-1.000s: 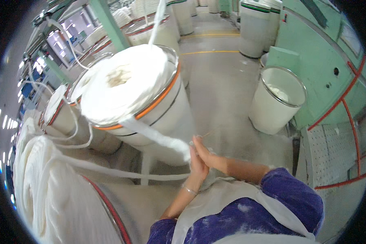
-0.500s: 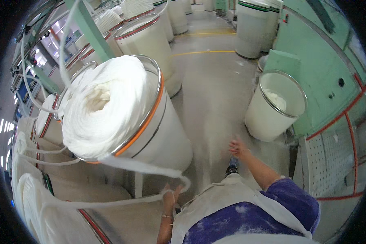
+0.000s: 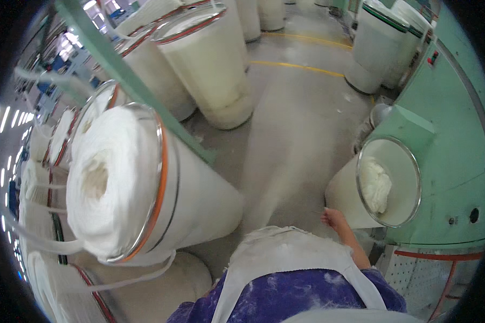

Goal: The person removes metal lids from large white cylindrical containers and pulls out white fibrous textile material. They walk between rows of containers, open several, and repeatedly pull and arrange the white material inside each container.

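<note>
My right hand hangs low beside the white bin. Its fingers look curled together, and a faint thin streak juts from them; what it is I cannot make out. White fluffy fibre lies inside that bin. My left hand is out of sight, down at my side. To my left stands a tall white can with an orange band and metal rim. Thick coils of white sliver fill it to above the rim. A loose length of sliver droops below the can.
More sliver cans line the left side beyond a green post. A green machine housing runs along the right, with a perforated panel low down. Far right stand cans with green bands. Yellow lines cross the grey floor.
My left hand has dropped out of view, and the sliver near it now hangs lower, beside the can. My right hand has come closer to the bin, its spread fingers now curled.
</note>
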A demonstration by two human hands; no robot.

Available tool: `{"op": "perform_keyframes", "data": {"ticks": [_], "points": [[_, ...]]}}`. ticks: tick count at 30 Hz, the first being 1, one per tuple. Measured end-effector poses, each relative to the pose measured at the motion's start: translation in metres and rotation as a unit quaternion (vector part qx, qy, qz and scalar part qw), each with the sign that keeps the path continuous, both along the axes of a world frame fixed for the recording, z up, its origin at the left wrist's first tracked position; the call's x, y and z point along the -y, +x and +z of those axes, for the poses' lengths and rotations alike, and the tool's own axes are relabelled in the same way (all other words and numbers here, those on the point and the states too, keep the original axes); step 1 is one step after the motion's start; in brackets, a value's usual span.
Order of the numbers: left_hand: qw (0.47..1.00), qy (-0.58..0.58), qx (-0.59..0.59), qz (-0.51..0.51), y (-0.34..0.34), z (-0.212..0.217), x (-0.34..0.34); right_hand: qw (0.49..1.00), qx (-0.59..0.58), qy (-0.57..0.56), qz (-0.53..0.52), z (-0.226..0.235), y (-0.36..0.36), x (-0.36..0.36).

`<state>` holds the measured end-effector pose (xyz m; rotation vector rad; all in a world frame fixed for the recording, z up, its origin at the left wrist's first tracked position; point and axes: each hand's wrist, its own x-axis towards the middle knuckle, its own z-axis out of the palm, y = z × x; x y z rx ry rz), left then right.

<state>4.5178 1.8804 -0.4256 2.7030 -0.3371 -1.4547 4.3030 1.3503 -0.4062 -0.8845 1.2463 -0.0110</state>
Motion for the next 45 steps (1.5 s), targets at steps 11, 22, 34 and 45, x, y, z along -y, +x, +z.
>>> {"op": "perform_keyframes", "data": {"ticks": [11,22,34,45], "points": [[0.987,-0.005,-0.021,-0.160,0.163,-0.059,0.259,0.954,0.063,-0.273,0.110,0.083,0.186,0.238],[0.954,-0.111,0.122,-0.252,0.444,-0.042,0.735,0.934,-0.278,-0.201,0.098,-0.024,0.089,0.434],[0.848,-0.036,0.126,-0.513,0.615,-0.054,1.020,0.897,-0.395,-0.099,0.170,-0.090,0.191,0.628],[0.975,0.025,0.015,-0.219,0.665,-0.077,1.066,0.827,-0.262,-0.414,0.275,0.022,0.548,1.074]]}}
